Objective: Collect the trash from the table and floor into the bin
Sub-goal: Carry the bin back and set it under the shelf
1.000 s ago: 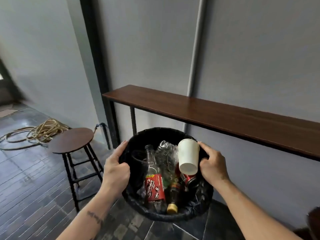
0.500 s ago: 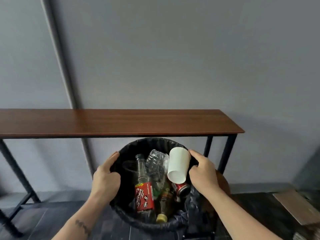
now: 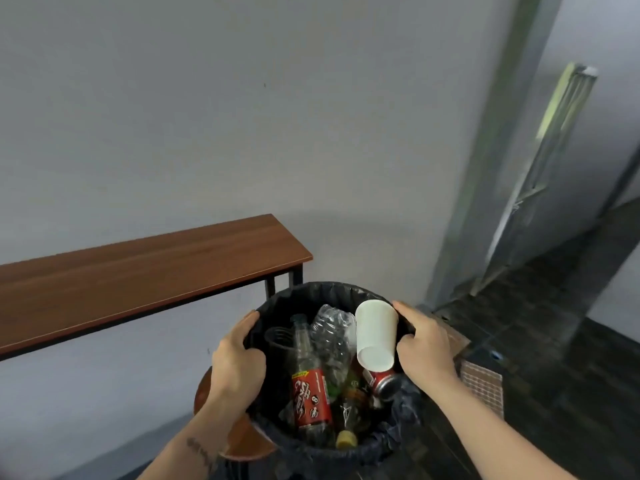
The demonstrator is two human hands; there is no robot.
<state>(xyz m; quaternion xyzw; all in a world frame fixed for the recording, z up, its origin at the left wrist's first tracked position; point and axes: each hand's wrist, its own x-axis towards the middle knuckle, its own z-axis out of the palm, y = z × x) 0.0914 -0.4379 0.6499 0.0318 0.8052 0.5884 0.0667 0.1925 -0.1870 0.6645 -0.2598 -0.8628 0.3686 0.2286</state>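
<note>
You hold the bin [image 3: 332, 448] between your two hands, lifted in front of you, with its black liner folded over the rim. Your left hand [image 3: 239, 362] is wrapped over the rim on the left side, thumb inside and fingers outside; your right hand [image 3: 424, 348] is closed over the rim on the right side in the same way. Inside the bin, the white paper cup [image 3: 375, 336] lies tilted, mouth turned down toward you, touching or just beside your right thumb. Below it sits a red can [image 3: 382, 382], and to its left a crushed clear plastic bottle [image 3: 330, 334]. A glass bottle with a red label [image 3: 310, 393] leans along the left half of the bin, and a darker bottle with a yellow cap [image 3: 346, 438] lies near the front rim. A dark cup-like shape [image 3: 278, 336] near your left hand is hard to make out against the black liner. The brown tabletop [image 3: 138, 271] runs away to the left behind the bin, well apart from your hands, its far end cut off by the frame edge. A round brown stool seat [image 3: 239, 441] shows partly under the bin, mostly hidden by your left forearm and the bin itself. The dark floor [image 3: 554, 393] lies to the right.
</note>
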